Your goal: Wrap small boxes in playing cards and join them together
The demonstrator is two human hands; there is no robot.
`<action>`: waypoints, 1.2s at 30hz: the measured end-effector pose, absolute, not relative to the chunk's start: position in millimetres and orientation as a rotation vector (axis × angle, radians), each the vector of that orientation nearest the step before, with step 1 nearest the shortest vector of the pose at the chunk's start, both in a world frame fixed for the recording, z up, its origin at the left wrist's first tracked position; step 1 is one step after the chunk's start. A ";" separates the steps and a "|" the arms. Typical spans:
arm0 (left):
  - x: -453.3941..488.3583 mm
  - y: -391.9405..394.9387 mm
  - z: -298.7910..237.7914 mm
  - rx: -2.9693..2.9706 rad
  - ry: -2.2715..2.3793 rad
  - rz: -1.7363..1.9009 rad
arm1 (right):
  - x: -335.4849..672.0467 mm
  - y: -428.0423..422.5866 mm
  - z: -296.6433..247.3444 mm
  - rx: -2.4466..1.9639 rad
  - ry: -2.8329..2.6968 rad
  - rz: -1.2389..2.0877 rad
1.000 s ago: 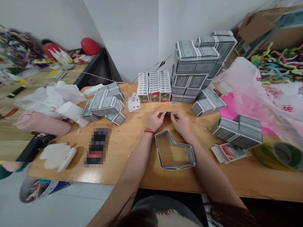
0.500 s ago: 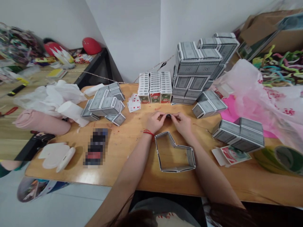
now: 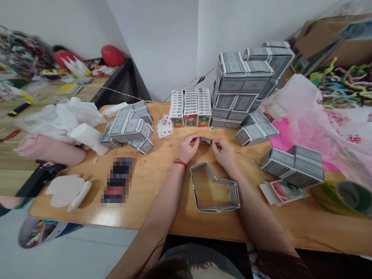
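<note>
My left hand [image 3: 188,147] and my right hand [image 3: 224,152] meet over the wooden table [image 3: 162,201], each pinching one end of a small grey folded playing card [image 3: 205,140] held just above the surface. A red string is tied round my left wrist. In front of my hands lies a heart-shaped frame of folded cards [image 3: 214,186], open in the middle. Beyond my hands stand rows of card decks [image 3: 190,107], with loose red-suited cards [image 3: 164,126] to their left.
Grey blocks built from folded cards are stacked at the back right [image 3: 244,85], and more lie at the left [image 3: 128,126] and right [image 3: 295,164]. A pink plastic bag [image 3: 319,116], white bags [image 3: 61,116], a tape roll [image 3: 345,195] and an opened card box [image 3: 283,190] ring the table.
My hands have lifted the folded card slightly off the table and spread a little apart, so more of the card shows between my fingers.
</note>
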State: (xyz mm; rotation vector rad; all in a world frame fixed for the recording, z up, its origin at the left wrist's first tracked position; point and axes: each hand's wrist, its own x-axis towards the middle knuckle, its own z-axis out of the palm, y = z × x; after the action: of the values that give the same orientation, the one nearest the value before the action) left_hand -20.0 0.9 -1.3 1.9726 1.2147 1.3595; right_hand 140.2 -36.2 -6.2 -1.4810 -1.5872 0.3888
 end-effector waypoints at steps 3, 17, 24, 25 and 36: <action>-19.3 2.6 -1.5 1.961 1.142 1.301 | 141.0 -36.6 -6.2 -1.475 -1.604 0.406; -16.5 6.0 -3.5 2.046 1.235 1.208 | 137.5 -38.1 -2.1 -1.465 -1.579 0.479; -16.3 10.3 -4.8 1.682 1.121 1.379 | 143.4 -24.8 -8.0 -1.346 -1.128 0.830; -16.0 11.2 -6.1 1.623 1.105 1.371 | 144.6 -22.7 -9.4 -1.317 -1.056 0.884; -6.4 6.1 -5.6 1.557 0.973 1.153 | 138.9 -24.0 -6.9 -1.034 -1.026 1.269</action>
State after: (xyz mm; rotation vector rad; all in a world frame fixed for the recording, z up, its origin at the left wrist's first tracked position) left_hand -6.4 6.1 -5.6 1.5573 0.9727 1.1527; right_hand 138.9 -24.0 -6.9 -1.0345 -1.0255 1.2689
